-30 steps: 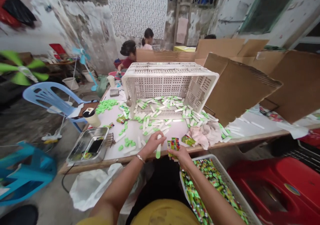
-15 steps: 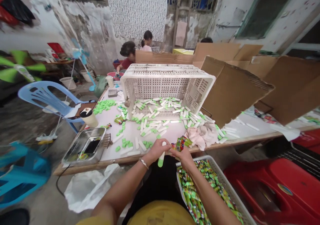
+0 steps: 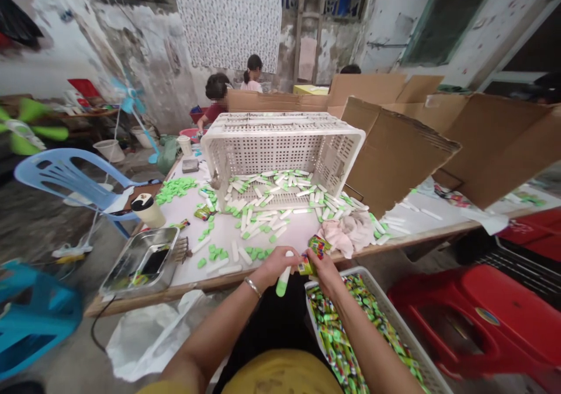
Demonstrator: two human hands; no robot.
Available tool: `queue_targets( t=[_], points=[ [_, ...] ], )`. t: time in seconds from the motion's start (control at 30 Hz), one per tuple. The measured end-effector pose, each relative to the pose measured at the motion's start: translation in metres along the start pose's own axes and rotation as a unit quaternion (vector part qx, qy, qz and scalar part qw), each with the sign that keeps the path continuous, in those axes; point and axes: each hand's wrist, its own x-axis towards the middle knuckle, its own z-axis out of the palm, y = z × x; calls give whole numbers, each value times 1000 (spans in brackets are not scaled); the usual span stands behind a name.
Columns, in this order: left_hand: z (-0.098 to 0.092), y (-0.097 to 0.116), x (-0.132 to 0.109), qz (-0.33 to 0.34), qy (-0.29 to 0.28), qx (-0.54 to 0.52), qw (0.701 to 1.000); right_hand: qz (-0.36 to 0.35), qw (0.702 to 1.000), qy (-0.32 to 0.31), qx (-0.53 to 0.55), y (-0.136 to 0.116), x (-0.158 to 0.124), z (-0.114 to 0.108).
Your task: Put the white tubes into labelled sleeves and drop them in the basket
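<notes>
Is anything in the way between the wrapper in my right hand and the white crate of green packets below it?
No, nothing visible. The right hand with its multicoloured printed wrapper sits just above the rim of the white plastic crate, with only open air between them.

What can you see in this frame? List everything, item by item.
crate: one, white, on its side on the table
table: one, white top, under the crate
sticks: many, white and green, scattered on the table
caps: many, green, heaped on the table
tray: one, metal, near left of the table
cardboard sheets: several, brown, right of the crate
cloth: one, pink, on the table
basket: one, white, below the table edge, full of green packets
stool: one, red, on the floor at right
chair: one, pale blue, left of the table
other people: three, beyond the crate
left grip: one, closed on a white-and-green stick
right grip: one, closed on a colourful packet
</notes>
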Motion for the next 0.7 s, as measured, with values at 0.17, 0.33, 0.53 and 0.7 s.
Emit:
queue_targets(
  t=[0.17,0.33,0.53,0.7],
  points=[
    [10,-4,9,43,88,6,995,-8,1000,4,13,-5,-11,3],
    [14,-16,18,88,102,69,989,-69,997,21,-34,-6,-14,-3],
    [5,-16,12,115,81,93,986,-114,987,77,-84,-10,-19,-17],
    [-3,0,8,171,99,87,976,-127,983,58,-122,-14,-25,-31]
  ],
)
